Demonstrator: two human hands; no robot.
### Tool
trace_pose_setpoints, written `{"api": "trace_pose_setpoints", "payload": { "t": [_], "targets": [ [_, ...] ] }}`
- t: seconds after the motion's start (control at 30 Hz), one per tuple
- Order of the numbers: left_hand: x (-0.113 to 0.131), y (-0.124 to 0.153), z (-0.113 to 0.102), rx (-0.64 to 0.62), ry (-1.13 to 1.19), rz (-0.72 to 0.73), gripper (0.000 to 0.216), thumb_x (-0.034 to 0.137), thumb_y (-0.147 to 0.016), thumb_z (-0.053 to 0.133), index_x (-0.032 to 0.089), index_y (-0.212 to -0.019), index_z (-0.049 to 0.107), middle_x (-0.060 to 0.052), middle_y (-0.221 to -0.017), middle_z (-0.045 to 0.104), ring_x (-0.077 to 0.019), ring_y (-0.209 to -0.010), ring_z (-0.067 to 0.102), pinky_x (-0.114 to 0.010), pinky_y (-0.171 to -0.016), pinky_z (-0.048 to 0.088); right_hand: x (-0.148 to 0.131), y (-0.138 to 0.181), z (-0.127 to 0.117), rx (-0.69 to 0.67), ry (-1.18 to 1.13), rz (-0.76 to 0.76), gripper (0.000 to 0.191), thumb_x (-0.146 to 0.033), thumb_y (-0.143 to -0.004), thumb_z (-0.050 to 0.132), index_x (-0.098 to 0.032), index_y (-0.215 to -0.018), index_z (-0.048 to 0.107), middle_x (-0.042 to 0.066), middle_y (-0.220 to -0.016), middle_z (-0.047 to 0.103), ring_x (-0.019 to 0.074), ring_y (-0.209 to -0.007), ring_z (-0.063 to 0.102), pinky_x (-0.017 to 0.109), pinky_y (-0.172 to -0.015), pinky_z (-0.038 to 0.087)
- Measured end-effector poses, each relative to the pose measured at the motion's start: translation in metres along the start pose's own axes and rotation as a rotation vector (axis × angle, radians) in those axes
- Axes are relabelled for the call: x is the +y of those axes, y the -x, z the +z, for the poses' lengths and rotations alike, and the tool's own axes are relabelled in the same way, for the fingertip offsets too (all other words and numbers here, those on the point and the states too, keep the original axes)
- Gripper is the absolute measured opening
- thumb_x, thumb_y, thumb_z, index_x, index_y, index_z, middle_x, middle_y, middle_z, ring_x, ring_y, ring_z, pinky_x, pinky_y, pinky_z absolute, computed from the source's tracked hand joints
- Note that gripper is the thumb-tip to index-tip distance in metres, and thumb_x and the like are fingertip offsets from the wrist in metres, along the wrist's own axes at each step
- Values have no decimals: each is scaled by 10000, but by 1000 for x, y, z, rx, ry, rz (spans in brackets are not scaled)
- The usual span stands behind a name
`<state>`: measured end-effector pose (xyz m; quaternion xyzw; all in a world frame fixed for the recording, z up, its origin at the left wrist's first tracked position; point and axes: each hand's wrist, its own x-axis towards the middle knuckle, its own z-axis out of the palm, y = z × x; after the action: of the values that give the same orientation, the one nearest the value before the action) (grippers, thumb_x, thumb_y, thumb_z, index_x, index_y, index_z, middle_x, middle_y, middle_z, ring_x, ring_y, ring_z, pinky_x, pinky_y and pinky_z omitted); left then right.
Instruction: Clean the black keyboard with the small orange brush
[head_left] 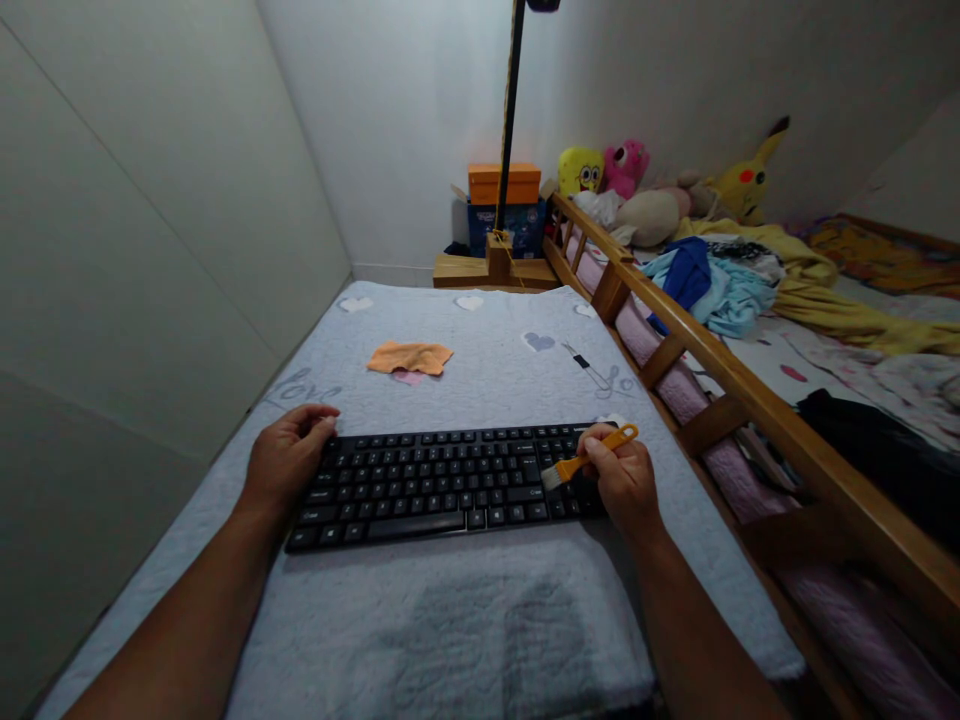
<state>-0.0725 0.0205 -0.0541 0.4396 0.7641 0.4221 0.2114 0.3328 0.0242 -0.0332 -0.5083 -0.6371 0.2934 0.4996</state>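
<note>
A black keyboard [420, 488] lies flat on the light blue bedspread in front of me, slightly tilted across the view. My left hand [289, 450] is at its upper left corner, thumb and fingers gripping the edge. In my right hand [622, 475] is a small brush [574, 467] with an orange handle, pinched between thumb and fingers. Its pale bristles point down and left, touching or just above the keys near the Enter key. The right hand hides part of the number pad.
Beyond the keyboard lie an orange cloth [410, 357] and a thin tweezer-like metal tool [586, 366]. A wooden bed rail [720, 350] runs along the right, with clothes and plush toys behind it. A wall [150, 250] borders the left. Boxes [504, 185] and a dark pole stand at the back.
</note>
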Motion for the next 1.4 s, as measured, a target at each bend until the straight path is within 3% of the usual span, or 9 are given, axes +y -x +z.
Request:
{"api": "trace_pose_setpoints", "payload": {
  "t": [0.23,0.47,0.67,0.87,1.1,1.4],
  "targets": [
    [-6,-3,0,7,8,-7,404,493,-676,637,195,-933,733,-7,-751,674,-185,-660,570,-286,-609,408,-1,-1,1,41,85,-48,289,-381,-956,556,-206,-766,686,4,-640,663,174,-592,654,279,-592,482],
    [-8,-3,0,4,1,9,378,478,-704,630,200,-939,732,-9,-759,680,-191,-676,588,-292,-622,416,-2,-2,-2,-36,26,1,305,-365,-904,538,-214,-653,623,-16,-526,558,148,-483,545,268,-494,405],
    [-5,-2,0,3,-9,-1,377,465,-695,630,200,-943,733,3,-731,664,-185,-653,568,-293,-613,411,-2,-2,-3,-13,10,41,288,-389,-884,563,-205,-680,651,-10,-527,574,151,-494,552,269,-507,406],
    [-8,-3,1,14,4,1,370,485,-687,626,215,-916,733,-1,-734,671,-196,-661,580,-299,-610,419,0,-2,-4,-118,-67,94,286,-383,-853,564,-209,-631,615,-18,-505,531,137,-465,512,257,-465,369],
    [-9,-4,2,18,9,9,378,509,-697,631,218,-915,734,-7,-784,692,-201,-706,607,-303,-646,433,0,-2,-4,-53,-52,90,288,-386,-883,573,-200,-673,640,-11,-549,562,139,-498,538,254,-495,393],
    [-7,-4,1,20,-2,11,371,504,-684,633,220,-901,734,-10,-770,694,-205,-690,605,-309,-631,432,2,1,-8,-229,-128,125,254,-362,-856,584,-196,-671,630,-22,-514,520,122,-458,471,244,-447,322]
  ]
}}
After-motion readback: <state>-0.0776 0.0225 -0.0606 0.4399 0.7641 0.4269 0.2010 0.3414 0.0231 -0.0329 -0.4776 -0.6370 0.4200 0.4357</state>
